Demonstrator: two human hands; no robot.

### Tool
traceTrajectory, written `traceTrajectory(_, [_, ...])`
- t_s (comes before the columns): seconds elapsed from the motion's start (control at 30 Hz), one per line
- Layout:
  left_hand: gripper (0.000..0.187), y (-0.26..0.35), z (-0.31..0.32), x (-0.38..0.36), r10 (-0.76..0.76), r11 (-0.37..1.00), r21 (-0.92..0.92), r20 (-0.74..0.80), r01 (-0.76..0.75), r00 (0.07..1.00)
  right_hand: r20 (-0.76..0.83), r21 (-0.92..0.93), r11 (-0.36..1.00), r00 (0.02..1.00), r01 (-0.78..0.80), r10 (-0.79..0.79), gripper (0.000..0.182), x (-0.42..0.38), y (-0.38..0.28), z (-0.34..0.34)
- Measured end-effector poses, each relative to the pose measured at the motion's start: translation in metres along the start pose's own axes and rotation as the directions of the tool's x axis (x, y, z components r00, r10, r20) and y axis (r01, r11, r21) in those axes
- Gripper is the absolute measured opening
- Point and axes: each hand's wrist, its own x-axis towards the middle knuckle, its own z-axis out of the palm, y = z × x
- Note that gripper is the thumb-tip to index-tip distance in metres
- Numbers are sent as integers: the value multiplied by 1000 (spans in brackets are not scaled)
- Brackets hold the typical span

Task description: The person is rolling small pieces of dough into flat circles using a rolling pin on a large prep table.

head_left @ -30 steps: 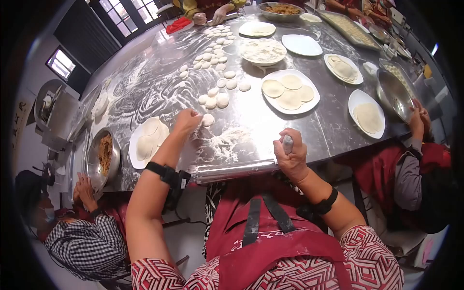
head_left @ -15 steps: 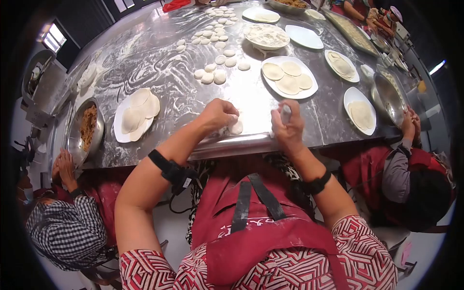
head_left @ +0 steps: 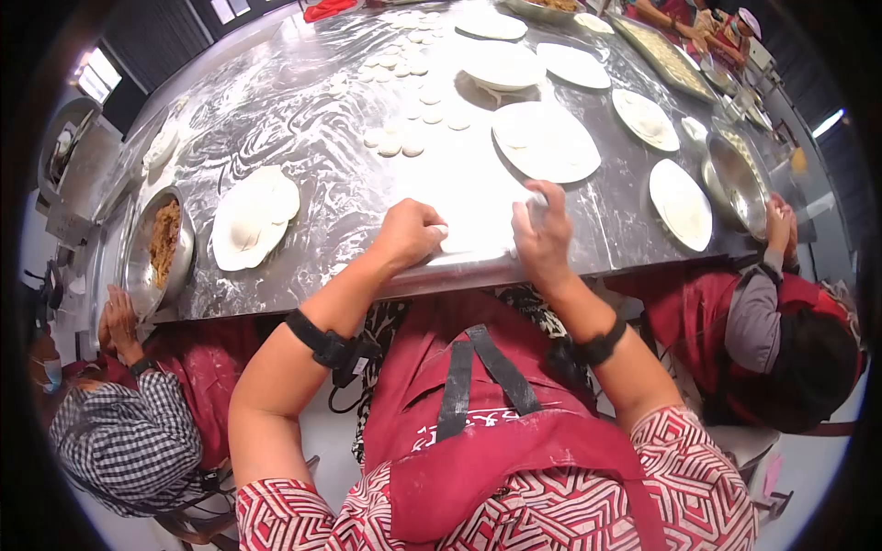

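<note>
My left hand (head_left: 411, 236) is at the near edge of the floured steel table, its thumb and fingers pinched on a pale piece of dough (head_left: 444, 231); glare hides most of the dough's outline. To its right, my right hand (head_left: 544, 234) is curled round a short rolling pin, whose end shows grey in the earlier view and is washed out now. Beyond my hands lie several small dough pieces (head_left: 390, 145). A white plate (head_left: 551, 174) stands past my right hand, its dough rounds lost in the glare. Another plate of flat dough rounds (head_left: 253, 220) is at the left.
A steel bowl of brown filling (head_left: 188, 241) stands at the left, with a co-worker's hand (head_left: 121, 321) beside it. At the right are plates (head_left: 682, 216), another steel bowl (head_left: 735, 184) and a co-worker's hand (head_left: 779, 227). A flour bowl (head_left: 501, 72) stands farther back.
The table has turned much brighter, with glare over the middle. My left hand has shifted slightly down, and my right hand has tilted. The dough disc under my left fingers is harder to see.
</note>
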Motion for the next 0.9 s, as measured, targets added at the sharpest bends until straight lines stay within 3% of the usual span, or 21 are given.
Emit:
traceTrajectory(0.03, [21,7,2,1,1,998,57,3,-1,1000,18,-36,999,999,-39,40,35,9,8,8])
traceTrajectory(0.1, [21,22,3,9,11,986,167,-2,-10,1000,-24,-38,999,999,25,-26,34,31,16,26])
traceTrajectory(0.13, [21,23,0,17,-36,988,148,23,33,999,-23,-40,999,999,27,-28,34,36,16,28])
traceTrajectory(0.27, [19,15,-4,28,72,992,88,200,-91,977,-17,-65,996,998,59,-60,33,29,21,21])
traceTrajectory(0.37, [13,-1,-7,26,35,995,88,135,-47,990,-37,-33,997,996,74,-76,32,2,1,0])
traceTrajectory(0.4, [11,3,-13,19,-57,996,-59,156,67,986,-57,-33,994,993,101,-103,32,-2,-1,-2])
traceTrajectory(0.43, [10,5,-17,16,-56,997,-44,186,65,981,-80,-33,992,989,122,-124,32,-5,-1,-2])
traceTrajectory(0.5, [10,7,-19,11,-55,998,-12,260,60,964,24,-28,1000,1000,1,-1,33,10,12,7])
traceTrajectory(0.53, [11,7,-17,14,19,998,57,210,-32,977,10,-47,998,1000,30,-29,32,25,19,18])
traceTrajectory(0.63, [14,10,-14,27,64,981,175,106,-82,992,-1,-68,997,999,47,-47,31,49,24,43])
traceTrajectory(0.67, [19,8,-12,30,64,991,112,128,-79,990,5,-71,997,999,42,-42,30,51,26,44])
traceTrajectory(0.77, [18,1,-14,25,161,970,150,185,-190,969,-14,-128,991,999,28,-30,30,23,16,19])
traceTrajectory(0.83, [18,2,-14,14,13,1000,-6,142,-13,990,-35,11,999,999,39,-38,32,-2,3,1])
traceTrajectory(0.9, [19,-4,-12,7,-137,962,-211,182,174,974,-41,21,997,996,74,-73,31,-5,1,0])
